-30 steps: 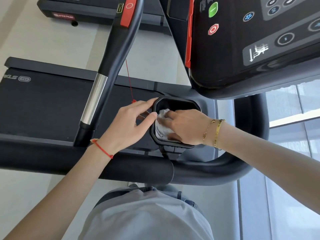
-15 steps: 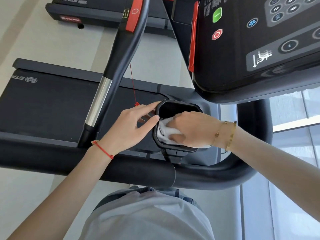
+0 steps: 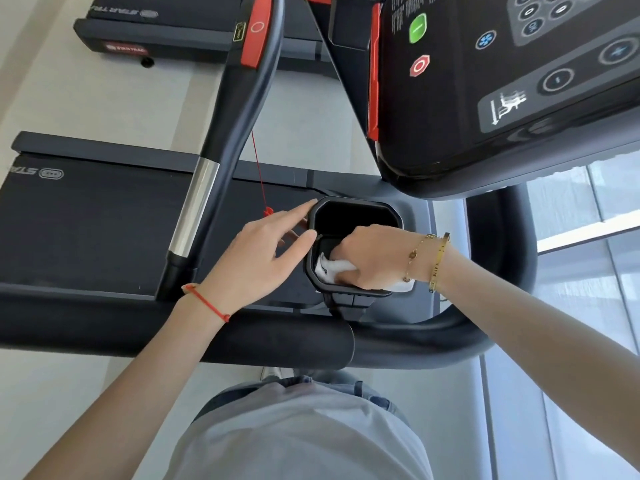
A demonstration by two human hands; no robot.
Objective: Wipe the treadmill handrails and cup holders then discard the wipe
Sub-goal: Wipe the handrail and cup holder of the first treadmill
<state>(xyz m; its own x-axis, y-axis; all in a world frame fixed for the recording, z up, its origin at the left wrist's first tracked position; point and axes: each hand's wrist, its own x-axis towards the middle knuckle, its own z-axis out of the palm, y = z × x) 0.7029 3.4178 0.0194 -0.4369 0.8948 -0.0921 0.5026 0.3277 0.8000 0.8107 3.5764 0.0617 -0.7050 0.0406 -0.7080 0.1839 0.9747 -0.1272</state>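
Pale floor all round, window light at right, a second treadmill deck beyond. Dark belt below left, console overhanging from upper right.

Right hand sunk into the cup holder, grip clenched on the wipe, knuckles up so the bunched cloth meets the near wall and floor of the well. White corner of wipe poking out under the wrist, over the near rim. Left hand outside the holder, fingers straight, fingertip on the far-left rim corner and thumb against the left wall; grasping nothing, most likely steadying the holder against the scrubbing push.

Judged step: cleaning inside the holder, near half covered, far half of the well bare and dark. Handrails' state not tellable; no bin in view for discarding.

Room to move: tight inside, with walls close on every side of the fist, so short strokes only. Console edge low over the far rim, limiting lift straight up and forward. Upright handrail just left of the left hand, red safety cord hanging near its fingers, a snag risk. Front handrail between body and holder. Freest exit back toward the right.
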